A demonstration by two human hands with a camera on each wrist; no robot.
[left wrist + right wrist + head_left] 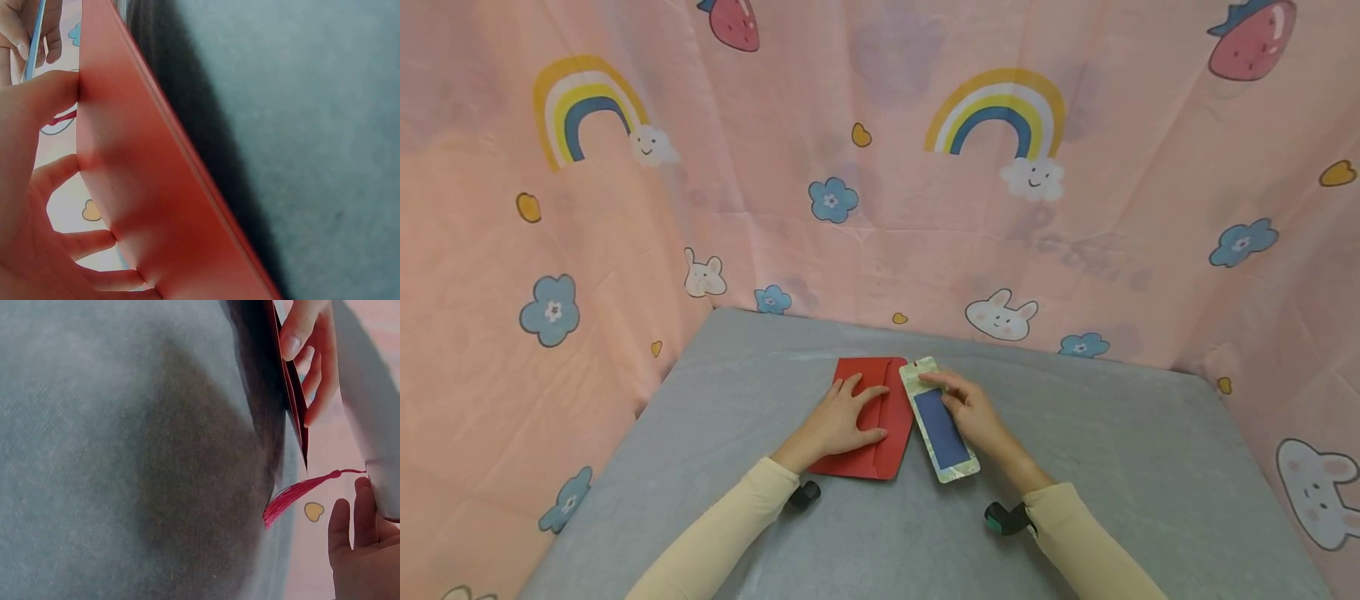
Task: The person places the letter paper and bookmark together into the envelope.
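A red paper envelope (pixel 893 425) lies in front of me in the head view, a flap line running down its right part. My left hand (pixel 841 421) rests on it, fingers spread and fingertips touching its surface; the left wrist view shows them along the red face (pixel 134 169). Just right of the envelope, my right hand (pixel 976 414) pinches a tilted bookmark (pixel 942 432), pale green-patterned with a blue panel. The bookmark's upper end overlaps the envelope's right edge. From that end hangs a dark pink tassel (pixel 303 492), seen in the right wrist view beside the bookmark's pale underside (pixel 365 394).
A grey cloth-covered table (pixel 1112 467) spreads beneath both hands. Pink printed curtain (pixel 910 250) closes off the back and both sides. Small black cameras sit at the left wrist (pixel 806 496) and right wrist (pixel 1007 518), low over the table.
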